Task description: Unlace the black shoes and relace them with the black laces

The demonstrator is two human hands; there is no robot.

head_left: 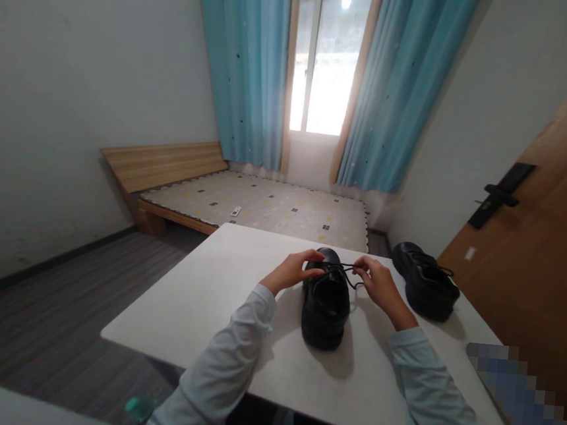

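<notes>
A black lace-up shoe (324,322) stands on the white table (198,284), its toe pointing away from me and its heel toward me. My left hand (292,271) grips the shoe's left side by the lacing, thumb and forefinger over the upper. To the right of the shoe, my right hand (377,284) pinches a black shoelace (346,267) between thumb and fingers. The lace stretches sideways across the shoe to that hand, and a loose length hangs below it. Some fingertips of both hands are hidden.
The second black shoe (429,285) sits at the table's right edge. Beyond the table is a low bed (274,205) with a small white remote-like object (236,211). A wooden door (534,241) is on the right; a green-capped item (138,408) is at lower left.
</notes>
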